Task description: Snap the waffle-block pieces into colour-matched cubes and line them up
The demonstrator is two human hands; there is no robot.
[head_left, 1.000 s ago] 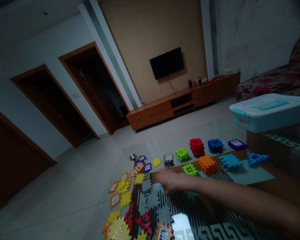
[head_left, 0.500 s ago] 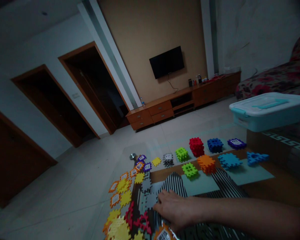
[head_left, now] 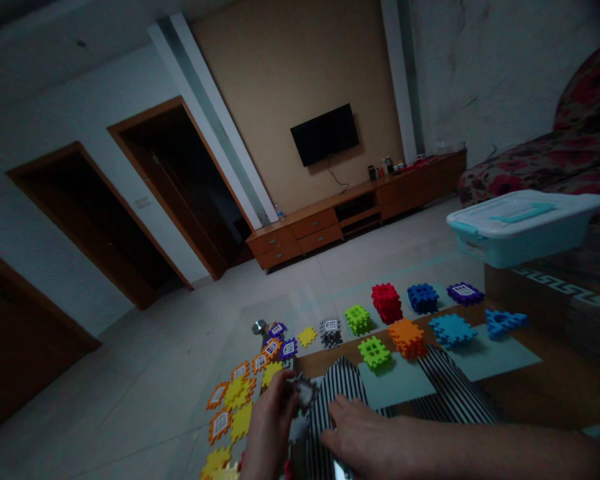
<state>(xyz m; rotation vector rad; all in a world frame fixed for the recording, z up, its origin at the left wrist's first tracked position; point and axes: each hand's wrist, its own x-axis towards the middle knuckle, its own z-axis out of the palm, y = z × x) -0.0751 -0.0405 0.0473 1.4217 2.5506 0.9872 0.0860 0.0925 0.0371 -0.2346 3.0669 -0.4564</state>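
Note:
My left hand is closed, fingers pinching a grey notched interlocking tile by its left side. Beneath that tile another grey piece partly shows on the glass table. To the right lies my right hand, fingers loosely spread over the glass above a striped trouser leg; I see nothing in it. Left of my left hand are yellow tiles and orange tiles with white window inserts. Red pieces peek out below my left hand, mostly hidden by it.
Across the table stand stacks of tiles: grey, green, red, orange, dark blue and light blue. A blue triangle lies at right. Beyond it sits a lidded turquoise box.
My left hand has come into view from below and has hold of a grey tile. My right hand has shifted slightly right and down. The whole view has tilted a little.

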